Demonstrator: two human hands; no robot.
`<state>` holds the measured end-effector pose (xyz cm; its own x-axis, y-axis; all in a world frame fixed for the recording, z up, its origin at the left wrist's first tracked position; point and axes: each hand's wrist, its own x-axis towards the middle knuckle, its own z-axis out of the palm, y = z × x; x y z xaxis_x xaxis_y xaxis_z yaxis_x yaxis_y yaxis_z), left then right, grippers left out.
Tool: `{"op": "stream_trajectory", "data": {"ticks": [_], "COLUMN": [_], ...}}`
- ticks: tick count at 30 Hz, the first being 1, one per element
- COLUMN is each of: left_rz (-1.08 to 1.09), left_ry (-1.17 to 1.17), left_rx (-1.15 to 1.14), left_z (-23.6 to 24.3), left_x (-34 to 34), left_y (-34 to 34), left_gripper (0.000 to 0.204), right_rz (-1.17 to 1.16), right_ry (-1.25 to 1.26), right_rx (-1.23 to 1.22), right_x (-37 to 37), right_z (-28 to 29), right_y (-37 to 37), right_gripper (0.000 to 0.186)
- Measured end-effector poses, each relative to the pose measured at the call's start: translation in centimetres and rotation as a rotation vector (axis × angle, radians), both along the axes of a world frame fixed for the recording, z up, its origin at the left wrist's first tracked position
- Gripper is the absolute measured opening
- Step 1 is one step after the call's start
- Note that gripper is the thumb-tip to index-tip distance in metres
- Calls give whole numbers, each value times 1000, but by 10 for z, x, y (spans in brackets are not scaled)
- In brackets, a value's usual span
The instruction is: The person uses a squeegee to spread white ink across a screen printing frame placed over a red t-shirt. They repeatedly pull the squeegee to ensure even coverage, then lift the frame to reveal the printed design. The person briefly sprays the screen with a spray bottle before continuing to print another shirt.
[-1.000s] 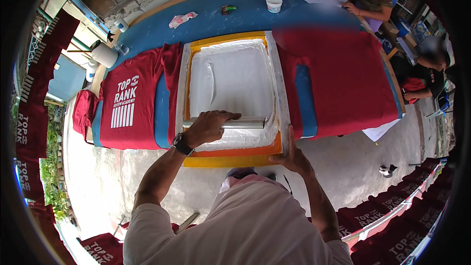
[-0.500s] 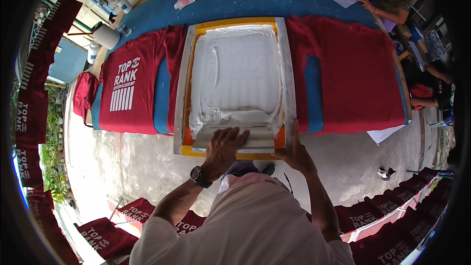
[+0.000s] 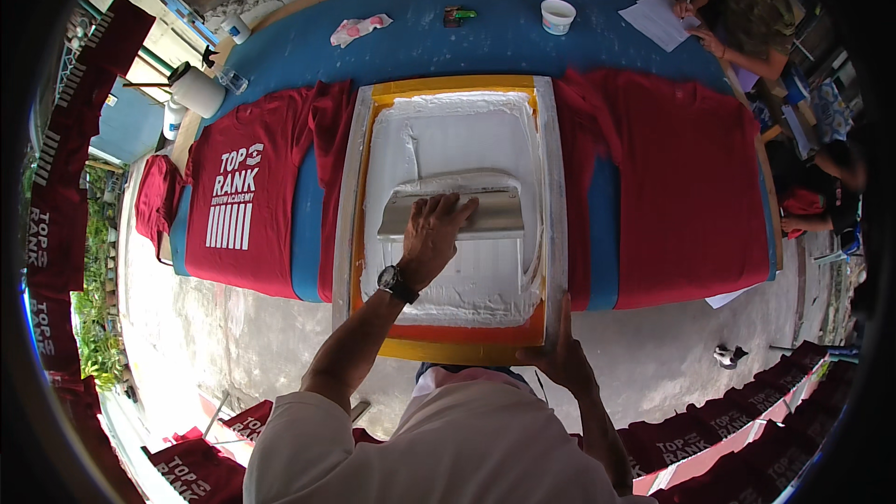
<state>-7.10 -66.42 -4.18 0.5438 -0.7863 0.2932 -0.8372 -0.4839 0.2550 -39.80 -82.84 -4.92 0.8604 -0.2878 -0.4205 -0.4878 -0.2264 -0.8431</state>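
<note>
My left hand (image 3: 435, 241), with a watch on its wrist, is closed on the top of a wide metal squeegee (image 3: 499, 213). The squeegee lies across the middle of a screen printing frame (image 3: 448, 352), its blade down in white ink (image 3: 467, 131) spread over the mesh. With fingers along the side and thumb at the front edge, my right hand (image 3: 562, 355) grips the frame's near right corner. Beneath the frame is a maroon shirt (image 3: 338, 140), mostly hidden. A printed maroon shirt (image 3: 201, 224) lies to the left and a plain maroon shirt (image 3: 686, 187) to the right.
The blue table (image 3: 411, 19) carries a white tub (image 3: 557, 16), a stained cloth (image 3: 360, 30) and a small green-handled tool (image 3: 458, 16) at the back. A person (image 3: 747, 23) handles papers (image 3: 659, 21) at far right. Printed shirts (image 3: 681, 443) hang behind me. A cat (image 3: 730, 355) is on the floor.
My left hand has pushed the squeegee from the near end of the screen to its middle, moving ink away from me. My right hand stays on the frame's corner. The whole view has shifted slightly.
</note>
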Motion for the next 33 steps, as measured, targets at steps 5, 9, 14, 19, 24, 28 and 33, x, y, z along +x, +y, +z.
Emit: {"op": "stream_trajectory", "data": {"ticks": [5, 9, 14, 19, 24, 28, 33], "left_rz": [-37, -92, -121, -157, -164, -165, -157], "left_ry": [-101, -17, 118, 68, 82, 121, 128], "left_rx": [-76, 7, 93, 113, 234, 222, 258], "left_z": [-6, 13, 49, 47, 23, 16, 17], "left_x": [101, 148, 172, 203, 217, 196, 125], "left_y": [-52, -69, -62, -73, -87, -77, -42], "left_gripper": [57, 57, 61, 63, 73, 73, 70], "right_rz": [-2, -1, -5, -13, 16, -12, 13], "right_ry": [27, 107, 115, 18, 74, -65, -112], "right_rx": [-77, -53, -70, -78, -158, -168, -168], "right_x": [1, 2, 5, 5, 1, -1, -3], "right_z": [0, 6, 6, 4, 2, -6, -16], "right_y": [1, 0, 0, 2, 2, 2, 1], "right_gripper": [152, 145, 148, 151, 152, 151, 149]}}
